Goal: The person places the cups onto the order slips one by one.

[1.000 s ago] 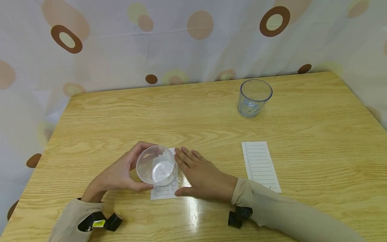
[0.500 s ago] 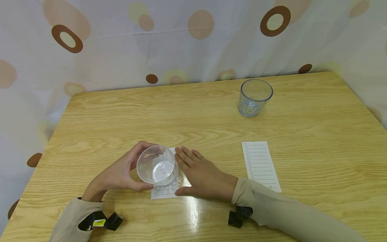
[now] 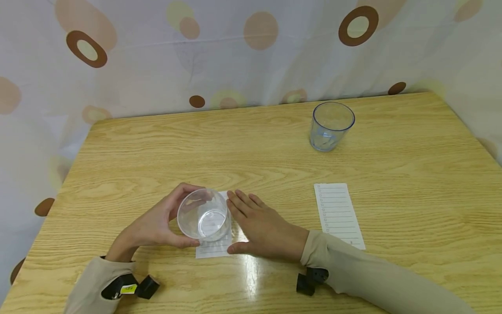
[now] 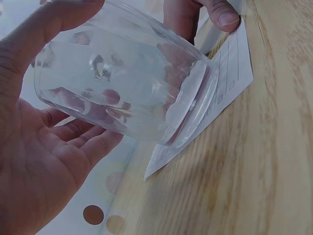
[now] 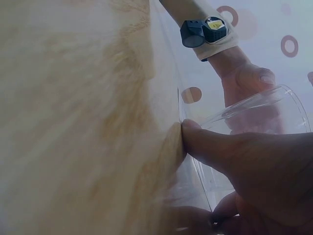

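Note:
In the head view, my left hand [image 3: 158, 224] holds a clear plastic cup [image 3: 209, 222] from its left side, thumb at the near side and fingers round the back. The cup's base stands on a small lined checklist sheet [image 3: 213, 251], much of it covered. My right hand [image 3: 262, 229] lies palm down at the sheet's right side, its fingers fairly straight and close to the cup. In the left wrist view, the right thumb [image 4: 227, 18] touches the sheet's edge. Whether the right fingertips touch the cup, I cannot tell.
A blue-rimmed clear tumbler [image 3: 331, 126] stands at the table's back right. Another checklist sheet [image 3: 339, 213] lies flat beyond the right forearm. The wooden table [image 3: 157, 148] ends at a dotted curtain [image 3: 227, 56] behind it.

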Tool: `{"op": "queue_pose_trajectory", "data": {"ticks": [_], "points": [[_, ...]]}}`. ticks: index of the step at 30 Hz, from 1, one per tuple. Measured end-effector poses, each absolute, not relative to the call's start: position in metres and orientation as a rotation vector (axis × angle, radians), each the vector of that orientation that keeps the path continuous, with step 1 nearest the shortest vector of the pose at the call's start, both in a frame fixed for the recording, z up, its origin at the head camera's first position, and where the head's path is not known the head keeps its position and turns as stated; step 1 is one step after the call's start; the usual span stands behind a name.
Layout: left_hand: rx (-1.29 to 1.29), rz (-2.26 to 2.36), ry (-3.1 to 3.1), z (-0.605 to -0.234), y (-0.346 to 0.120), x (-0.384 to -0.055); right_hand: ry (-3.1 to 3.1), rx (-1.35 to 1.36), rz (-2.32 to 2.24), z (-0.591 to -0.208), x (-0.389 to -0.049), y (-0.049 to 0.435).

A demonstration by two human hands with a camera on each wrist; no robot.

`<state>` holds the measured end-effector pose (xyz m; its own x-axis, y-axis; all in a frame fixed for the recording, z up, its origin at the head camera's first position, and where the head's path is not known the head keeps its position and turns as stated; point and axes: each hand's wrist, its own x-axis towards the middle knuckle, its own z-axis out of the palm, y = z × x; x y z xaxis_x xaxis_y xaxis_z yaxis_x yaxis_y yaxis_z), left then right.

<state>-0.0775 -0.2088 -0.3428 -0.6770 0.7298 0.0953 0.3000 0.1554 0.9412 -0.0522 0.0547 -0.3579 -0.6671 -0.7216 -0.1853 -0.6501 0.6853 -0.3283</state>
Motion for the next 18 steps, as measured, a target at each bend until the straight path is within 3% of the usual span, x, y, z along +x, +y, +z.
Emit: {"op": "queue_pose_trajectory", "data": {"ticks": [10, 18], "points": [[0.981, 1.478, 2.086, -0.331, -0.212, -0.077, 2.603, -1.080, -0.399, -0.350, -0.056, 0.061], [1.105, 1.448, 2.661, -0.283, -0.183, -0.049, 2.779, -0.871, -0.677, -0.305, -0.079, 0.130]]}}
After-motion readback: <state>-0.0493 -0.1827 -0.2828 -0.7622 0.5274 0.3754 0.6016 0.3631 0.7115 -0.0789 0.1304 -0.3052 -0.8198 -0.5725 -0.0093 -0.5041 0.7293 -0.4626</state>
